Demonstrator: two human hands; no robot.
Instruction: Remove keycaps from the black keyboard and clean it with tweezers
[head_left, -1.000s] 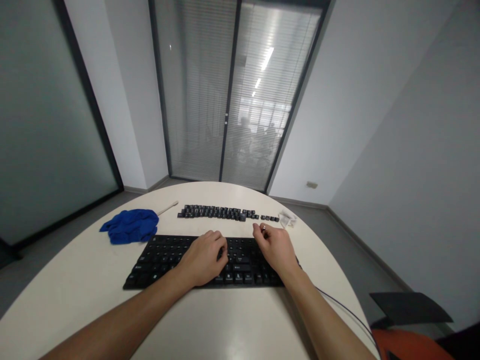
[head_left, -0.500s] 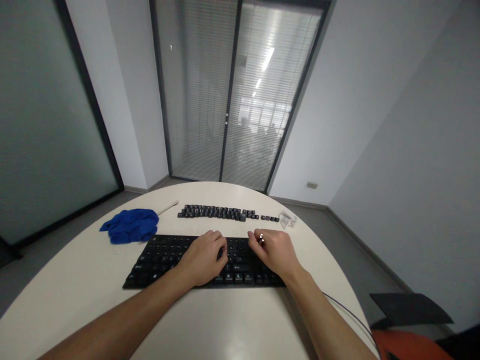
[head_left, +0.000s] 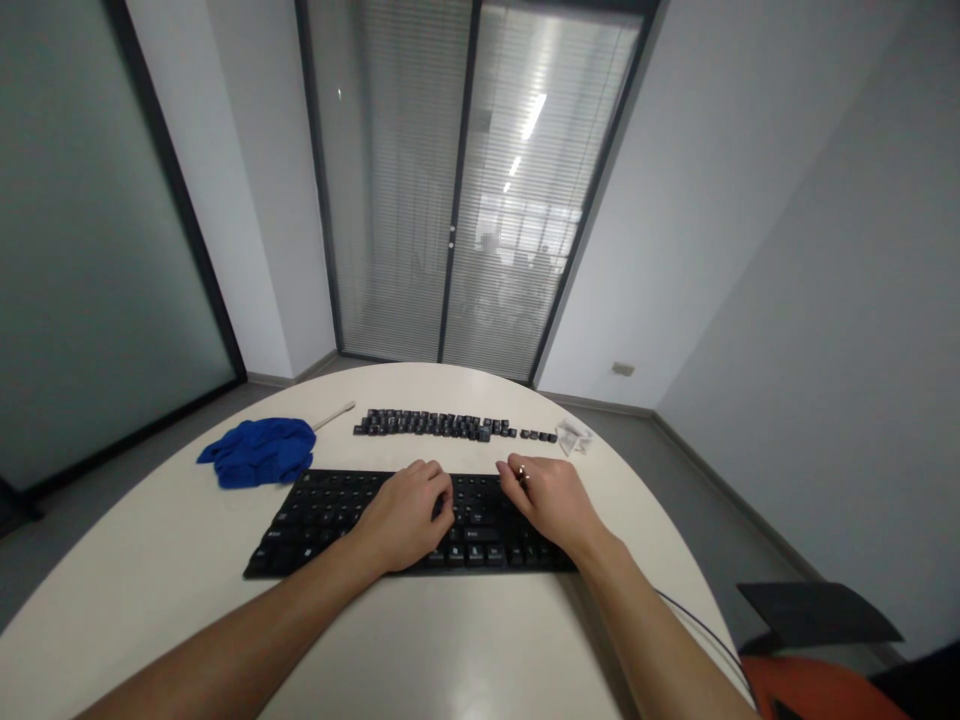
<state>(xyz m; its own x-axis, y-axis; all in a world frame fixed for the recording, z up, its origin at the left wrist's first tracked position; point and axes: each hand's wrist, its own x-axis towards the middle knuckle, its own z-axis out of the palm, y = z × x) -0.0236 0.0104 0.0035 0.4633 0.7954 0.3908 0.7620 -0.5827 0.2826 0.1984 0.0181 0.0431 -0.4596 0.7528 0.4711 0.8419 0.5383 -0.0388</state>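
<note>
A black keyboard [head_left: 330,500] lies on the round pale table in front of me, with many keys in place. My left hand [head_left: 412,512] rests over its middle, fingers curled in and thumb near the fingertips. Whatever lies between those fingers is hidden. Above the keyboard's right part is my right hand [head_left: 551,497], its fingers bent and closed with the thumb pointing left. A small shiny bit [head_left: 523,474] shows at these fingers; I cannot tell whether it is a ring or something held. Beyond the keyboard, loose black keycaps [head_left: 424,423] stand in rows.
A crumpled blue cloth [head_left: 262,452] lies at the left, with a pale-handled brush [head_left: 334,414] beside it. Small clear plastic bags [head_left: 574,437] sit at the right end of the keycaps. A cable [head_left: 705,632] runs over the right table edge near a chair [head_left: 817,612].
Both hands keep nearly the same place and shape over the keyboard. The right hand has turned very slightly. The whole view has shifted by a small amount.
</note>
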